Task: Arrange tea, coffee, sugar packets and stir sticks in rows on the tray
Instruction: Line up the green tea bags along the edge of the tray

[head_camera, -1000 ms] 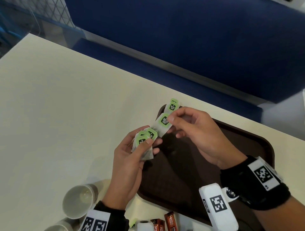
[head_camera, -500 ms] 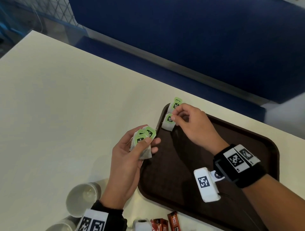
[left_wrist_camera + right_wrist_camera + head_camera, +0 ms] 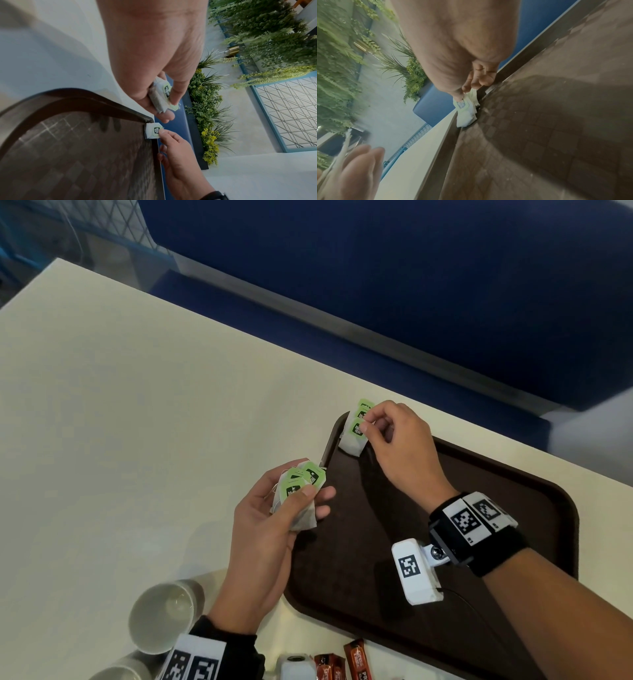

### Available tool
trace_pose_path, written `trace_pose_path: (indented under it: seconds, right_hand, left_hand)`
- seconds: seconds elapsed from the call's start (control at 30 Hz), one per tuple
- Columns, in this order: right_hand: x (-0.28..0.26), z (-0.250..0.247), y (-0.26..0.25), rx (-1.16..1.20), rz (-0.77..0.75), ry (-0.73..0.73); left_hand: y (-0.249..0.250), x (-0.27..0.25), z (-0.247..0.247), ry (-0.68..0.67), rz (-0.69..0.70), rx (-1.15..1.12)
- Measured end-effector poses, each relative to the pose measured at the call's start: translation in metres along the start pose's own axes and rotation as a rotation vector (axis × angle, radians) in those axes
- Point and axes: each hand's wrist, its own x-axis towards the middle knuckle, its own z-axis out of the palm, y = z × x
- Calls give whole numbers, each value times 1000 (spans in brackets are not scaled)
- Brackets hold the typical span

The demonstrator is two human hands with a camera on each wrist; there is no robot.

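Observation:
A dark brown tray [image 3: 513, 494] lies on the cream table. My right hand [image 3: 365, 424] pinches a green-tagged tea bag [image 3: 352, 440] at the tray's far left corner, its lower end touching the tray floor against the rim; the same tea bag [image 3: 464, 115] shows in the right wrist view. Another tea bag [image 3: 364, 405] leans in that corner just behind it. My left hand [image 3: 301, 494] grips a small stack of tea bags [image 3: 298, 484] beside the tray's left rim, thumb on top; in the left wrist view the stack [image 3: 163, 94] sits between thumb and fingers.
Two white paper cups [image 3: 161, 618] lie at the near left by my left wrist. Orange-brown coffee sticks [image 3: 354, 659] lie on the table near the tray's front edge. The table's far edge meets a blue bench [image 3: 411, 285]. Most of the tray floor is bare.
My right hand carried one tea bag from beside the left hand's stack to the tray's far left corner and lowered it against the rim. The left hand stayed put with its stack.

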Motion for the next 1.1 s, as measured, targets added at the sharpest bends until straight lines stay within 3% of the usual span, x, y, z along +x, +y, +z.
trace_pose_path:
  seconds: [0.43,0.6,0.67,0.87,1.1]
  right_hand:
    - [-18,-10,-12,139,28,81]
    - [-57,-29,-38,476,158,-292]
    - [-65,-32,-41,494,154,-331]
    - [-63,-39,-34,521,182,-245]
    - [-57,-43,-29,595,267,-116]
  left_hand:
    - [-1,5,10,-11,-8,45]
    - [-3,5,17,-45,-19,65]
    - [-4,5,19,-46,-25,86]
    - [-9,7,26,-76,6,139]
    - [-12,9,26,2,10,120]
